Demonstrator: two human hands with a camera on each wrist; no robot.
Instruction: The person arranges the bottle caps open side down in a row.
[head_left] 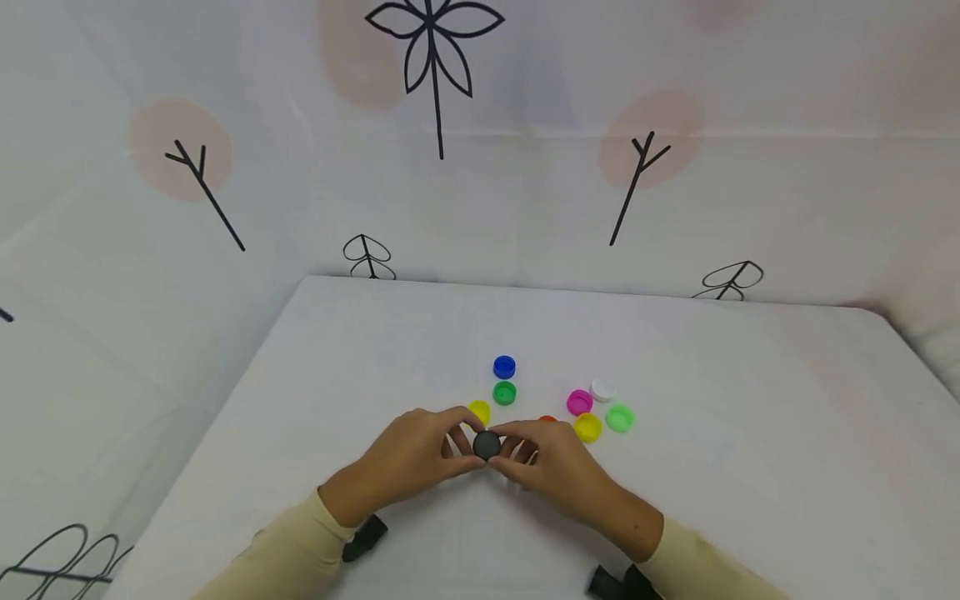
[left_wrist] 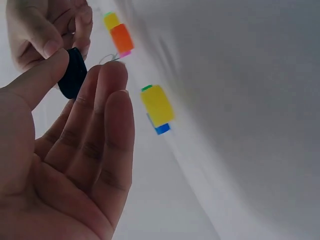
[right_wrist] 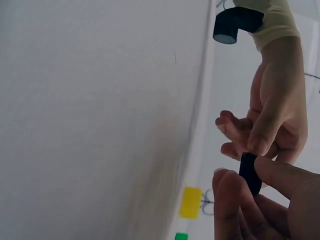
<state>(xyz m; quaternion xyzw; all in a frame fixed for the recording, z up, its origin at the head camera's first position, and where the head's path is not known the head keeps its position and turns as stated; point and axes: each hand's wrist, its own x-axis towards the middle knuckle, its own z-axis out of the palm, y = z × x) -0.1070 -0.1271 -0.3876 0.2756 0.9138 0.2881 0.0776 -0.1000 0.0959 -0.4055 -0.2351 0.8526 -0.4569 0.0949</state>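
A round black bottle cap (head_left: 487,445) is held up between both hands, its flat face towards the head camera. My left hand (head_left: 408,458) pinches it from the left with the thumb below and a finger above. From the right, my right hand (head_left: 562,475) pinches the same cap by its edge. The left wrist view shows the cap (left_wrist: 75,74) edge-on at the left thumb tip. In the right wrist view the cap (right_wrist: 249,174) sits between thumb and fingers. A yellow cap (head_left: 479,413) lies just beyond the left hand; an orange cap (head_left: 547,418) is mostly hidden behind the right.
On the white table (head_left: 375,350) a blue cap (head_left: 504,367) and a green cap (head_left: 504,392) lie beyond the hands. Further right are a magenta cap (head_left: 579,402), a white cap (head_left: 602,389), another yellow cap (head_left: 587,427) and a light green cap (head_left: 620,418). Patterned cloth (head_left: 517,200) hangs behind.
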